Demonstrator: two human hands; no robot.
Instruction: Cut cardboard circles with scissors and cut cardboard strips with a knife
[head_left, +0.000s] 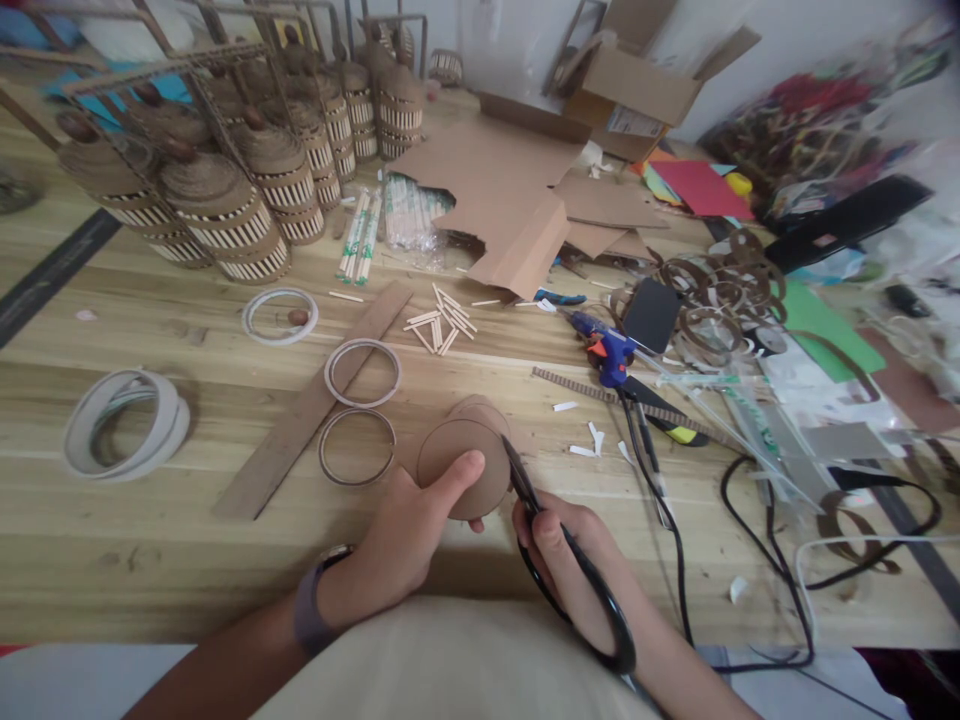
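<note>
Far left: bottle-shaped brown cardboard containers [225, 215] with pale slatted bands, standing grouped. Near left: round grey-white rings [171, 425], bunched together. Left of centre: a long, flat brown cardboard strip [285, 435]; a thin pale ring [363, 403] lies partly over it, and a narrow dark-edged ring [357, 483] lies just on the near side of that.

Near centre: your left hand [409, 520], pinching a flat, round brown cardboard disc [450, 445]; thumb pressed across the upper face, a fingertip showing at the near edge. Just beyond the disc: a rounded brown cardboard piece [480, 407], partly covered. Handling: the disc should prove light, fairly stiff, dry rather than slippery, yet apt to crease under a hard thumb. Best hold: flat face and left rim, well apart from the blades.

Near, right of centre: your right hand [585, 540], fingers wrapped in the loops of black-handled scissors [529, 490], blades at the disc's right edge; their spread you cannot tell.

Right: a blue glue gun [613, 355]. Far right: curled brown cardboard loops [709, 335], piled.
</note>
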